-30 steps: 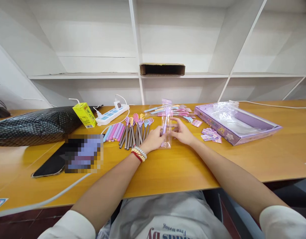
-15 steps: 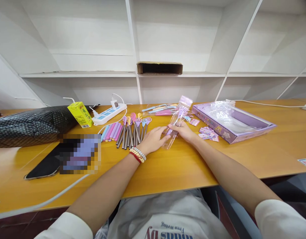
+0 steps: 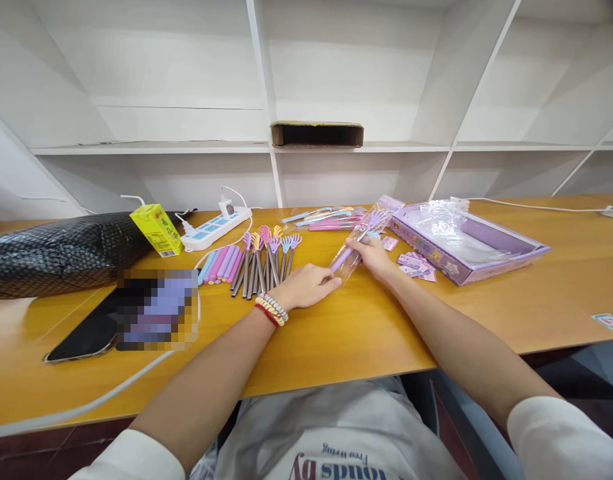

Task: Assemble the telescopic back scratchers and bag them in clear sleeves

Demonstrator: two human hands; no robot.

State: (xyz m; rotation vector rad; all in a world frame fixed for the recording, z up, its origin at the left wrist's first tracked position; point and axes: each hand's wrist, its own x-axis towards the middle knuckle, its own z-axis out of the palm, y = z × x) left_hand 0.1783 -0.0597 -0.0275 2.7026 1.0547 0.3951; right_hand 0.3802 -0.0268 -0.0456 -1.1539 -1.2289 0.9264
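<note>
A clear plastic bag (image 3: 357,241) with a purple claw-headed stick inside is held between my hands, tilted up to the right. My left hand (image 3: 309,285) pinches its lower end. My right hand (image 3: 372,255) grips it near the middle. Left of my hands lie several metal rods with coloured claw heads (image 3: 269,257), beside several pink, purple and blue tubes (image 3: 221,264). Behind the held bag is a pile of bagged sticks (image 3: 331,218). Small printed cards (image 3: 417,265) lie right of my right hand.
A purple open box (image 3: 459,263) with clear bags stands on the right. At the left are a power strip (image 3: 216,229), a yellow drink carton (image 3: 156,230), a black wrapped package (image 3: 71,253) and a dark phone (image 3: 89,325). White shelves with a cardboard box (image 3: 317,135) rise behind.
The held bag has tilted further to the right. My left hand has moved down to the bag's lower end, and my right hand has shifted slightly right.
</note>
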